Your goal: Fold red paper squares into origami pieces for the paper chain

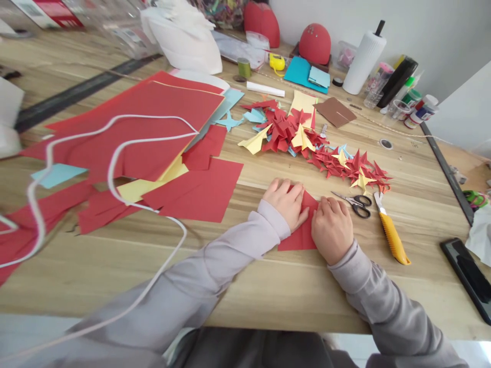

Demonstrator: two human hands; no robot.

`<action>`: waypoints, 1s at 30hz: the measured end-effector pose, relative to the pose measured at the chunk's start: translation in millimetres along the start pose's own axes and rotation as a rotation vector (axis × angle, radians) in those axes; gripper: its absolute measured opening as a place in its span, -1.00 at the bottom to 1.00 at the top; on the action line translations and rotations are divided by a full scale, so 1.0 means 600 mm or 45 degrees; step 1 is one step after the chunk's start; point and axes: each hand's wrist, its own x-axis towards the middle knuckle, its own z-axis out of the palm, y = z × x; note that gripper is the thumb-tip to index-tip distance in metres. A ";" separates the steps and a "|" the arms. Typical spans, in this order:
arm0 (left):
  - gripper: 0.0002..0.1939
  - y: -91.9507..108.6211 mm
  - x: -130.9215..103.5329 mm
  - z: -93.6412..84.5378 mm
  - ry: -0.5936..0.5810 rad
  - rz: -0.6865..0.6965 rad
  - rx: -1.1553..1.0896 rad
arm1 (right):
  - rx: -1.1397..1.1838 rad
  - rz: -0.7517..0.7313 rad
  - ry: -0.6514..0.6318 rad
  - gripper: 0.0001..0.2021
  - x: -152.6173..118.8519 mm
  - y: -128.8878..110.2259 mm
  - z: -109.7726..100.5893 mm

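Folded stars heaped upper right; red paper, lower centre, looks unfinished, left hand on it, fingers slightly spread, right hand curled, pinch unclear.

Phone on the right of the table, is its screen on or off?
Looks off: the phone lies face up, its screen dark, with nothing lit showing.

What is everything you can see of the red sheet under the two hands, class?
The red sheet looks like matte paper, with a straight lower edge and a slanted upper one. It lies on the wooden table, the left hand on its upper left part and the right hand covering its right side, so its full outline is hidden.
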 end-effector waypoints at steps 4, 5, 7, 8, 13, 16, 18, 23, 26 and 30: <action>-0.47 -0.001 -0.002 0.001 0.001 -0.050 0.021 | -0.005 -0.007 0.025 -0.75 0.000 0.002 0.004; -0.45 -0.001 -0.003 0.002 0.004 -0.059 0.023 | -0.003 -0.013 0.041 -0.74 0.000 0.003 0.005; -0.43 -0.001 -0.006 0.005 0.013 -0.065 0.023 | 0.013 -0.022 0.086 -0.74 0.001 0.006 0.009; -0.44 -0.001 -0.006 0.006 0.017 -0.063 0.023 | 0.025 -0.022 0.110 -0.74 0.001 0.008 0.011; -0.50 -0.002 -0.006 0.011 0.007 -0.024 0.017 | 0.122 0.061 0.172 -0.76 0.006 0.015 0.018; -0.54 -0.003 -0.003 0.010 0.008 -0.010 -0.004 | 0.190 0.097 0.134 -0.73 0.012 0.018 0.022; -0.57 -0.004 -0.003 0.009 0.011 -0.019 -0.005 | 0.193 0.089 0.082 -0.69 0.015 0.020 0.024; -0.61 -0.001 -0.004 0.010 0.063 -0.023 0.016 | 0.174 0.078 0.020 -0.68 0.020 0.020 0.023; -0.62 0.002 -0.005 0.010 0.085 -0.036 0.027 | 0.168 0.075 0.023 -0.70 0.021 0.019 0.020; -0.60 0.000 -0.006 0.009 0.067 -0.067 0.048 | 0.169 0.082 0.007 -0.74 0.020 0.020 0.015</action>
